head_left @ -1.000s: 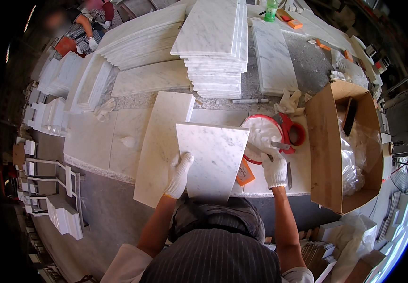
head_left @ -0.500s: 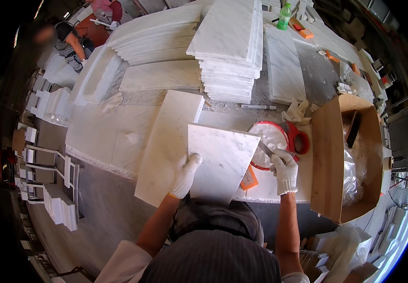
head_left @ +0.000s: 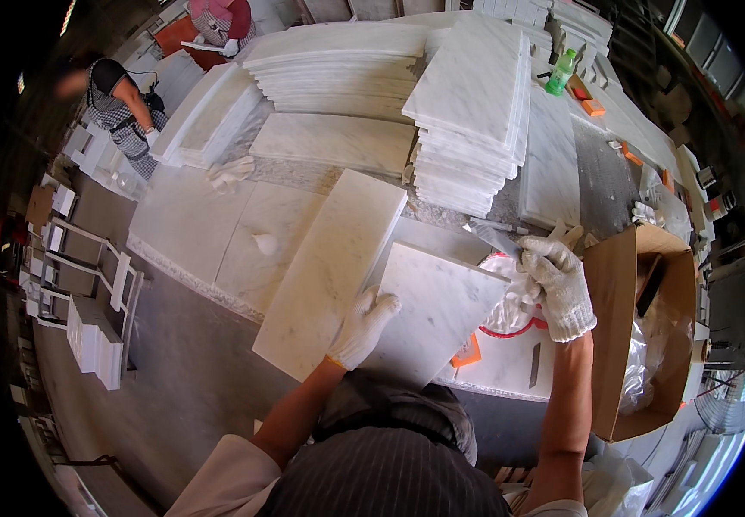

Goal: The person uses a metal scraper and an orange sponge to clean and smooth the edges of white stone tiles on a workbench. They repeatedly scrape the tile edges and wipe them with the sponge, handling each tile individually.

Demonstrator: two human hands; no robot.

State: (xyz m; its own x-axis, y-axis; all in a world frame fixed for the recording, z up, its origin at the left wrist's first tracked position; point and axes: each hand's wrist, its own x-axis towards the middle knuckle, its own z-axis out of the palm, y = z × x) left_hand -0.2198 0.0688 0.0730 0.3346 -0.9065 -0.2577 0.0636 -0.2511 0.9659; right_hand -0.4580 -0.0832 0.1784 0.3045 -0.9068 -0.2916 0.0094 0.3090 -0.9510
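Observation:
My left hand (head_left: pixel 365 326), in a white knitted glove, grips the left edge of a white marble slab (head_left: pixel 428 310), thumb on top and fingers partly hidden. The slab is tilted and overlaps a longer marble slab (head_left: pixel 331 267) on its left. My right hand (head_left: pixel 557 284), gloved too, is closed round a putty knife (head_left: pixel 495 234), its broad blade pointing up and left. Below that hand sits a red-rimmed tub of white paste (head_left: pixel 510 302), partly covered by the slab's corner and the hand. An orange block (head_left: pixel 468 351) and a narrow grey strip (head_left: pixel 534 364) lie near the table's front edge.
A cardboard box (head_left: pixel 607 336) with plastic wrap stands at the right. Tall marble stacks (head_left: pixel 463 155) rise behind the work area. Further back are a green bottle (head_left: pixel 561 73) and a loose glove (head_left: pixel 231 173). Two people (head_left: pixel 122 112) work at the far left.
My right hand has lifted away from the slab's edge with the putty knife, whose blade now points higher. The grey strip now shows on the table. The whole view has shifted.

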